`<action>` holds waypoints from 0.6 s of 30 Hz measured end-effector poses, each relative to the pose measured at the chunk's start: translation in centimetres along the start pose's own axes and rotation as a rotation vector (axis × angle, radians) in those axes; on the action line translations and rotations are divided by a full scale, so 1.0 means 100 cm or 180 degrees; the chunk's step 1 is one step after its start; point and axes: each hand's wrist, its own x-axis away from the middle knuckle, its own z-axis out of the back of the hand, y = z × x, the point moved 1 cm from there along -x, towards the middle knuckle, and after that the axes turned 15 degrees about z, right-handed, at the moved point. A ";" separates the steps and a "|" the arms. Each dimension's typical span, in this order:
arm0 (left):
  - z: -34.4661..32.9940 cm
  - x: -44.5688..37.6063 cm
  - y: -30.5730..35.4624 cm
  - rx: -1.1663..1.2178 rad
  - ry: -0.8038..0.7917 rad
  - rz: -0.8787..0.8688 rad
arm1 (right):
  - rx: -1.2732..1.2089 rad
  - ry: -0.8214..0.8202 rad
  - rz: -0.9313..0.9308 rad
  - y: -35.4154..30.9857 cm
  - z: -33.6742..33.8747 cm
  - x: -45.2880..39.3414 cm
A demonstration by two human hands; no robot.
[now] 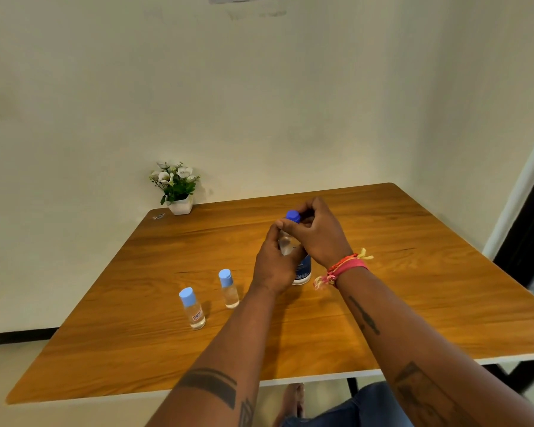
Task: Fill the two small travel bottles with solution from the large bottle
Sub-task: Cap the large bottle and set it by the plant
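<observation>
The large clear bottle (302,269) with a dark blue label stands upright near the middle of the wooden table (413,288). My left hand (275,263) wraps around its body. My right hand (318,232) pinches its dark blue cap (292,216) from above. Two small clear travel bottles with light blue caps stand upright to the left, one nearer me (192,308) and one closer to the large bottle (229,288). Both small bottles have their caps on.
A small white pot of white flowers (176,188) sits at the table's far left corner against the wall. A small scrap (158,216) lies beside it. My knee in jeans (352,408) shows below the table's near edge.
</observation>
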 end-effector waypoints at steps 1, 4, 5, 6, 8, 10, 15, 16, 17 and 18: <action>0.000 0.000 0.000 0.0016 -0.0007 0.0011 | -0.0045 -0.0050 0.0054 -0.002 0.001 0.000; 0.000 -0.002 -0.002 0.0083 -0.0008 -0.0003 | -0.0040 -0.0125 0.0261 -0.003 0.004 0.004; -0.001 -0.002 -0.002 0.0091 -0.0014 -0.0014 | 0.0051 -0.0122 0.0346 -0.003 0.005 0.005; 0.000 -0.002 -0.002 0.0099 -0.0023 -0.0023 | 0.0135 -0.0121 0.0400 -0.002 0.005 0.006; 0.001 -0.001 -0.001 0.0089 -0.0019 -0.0011 | 0.0160 -0.0094 0.0334 -0.001 0.004 0.005; 0.002 0.000 0.000 0.0031 0.0015 -0.0014 | 0.0107 -0.0020 0.0173 -0.002 0.001 0.004; 0.000 0.000 0.001 -0.0040 0.0028 -0.0045 | 0.0191 0.0063 0.0002 -0.002 0.000 0.003; 0.000 -0.001 0.000 -0.0030 0.0021 -0.0030 | 0.0193 0.0036 -0.0008 -0.001 0.001 0.004; -0.001 -0.001 -0.001 -0.0003 0.0004 -0.0010 | 0.0184 -0.0021 0.0004 0.000 0.003 0.005; -0.001 -0.001 -0.002 0.0032 -0.0017 0.0000 | 0.0148 -0.0100 0.0024 0.001 0.005 0.005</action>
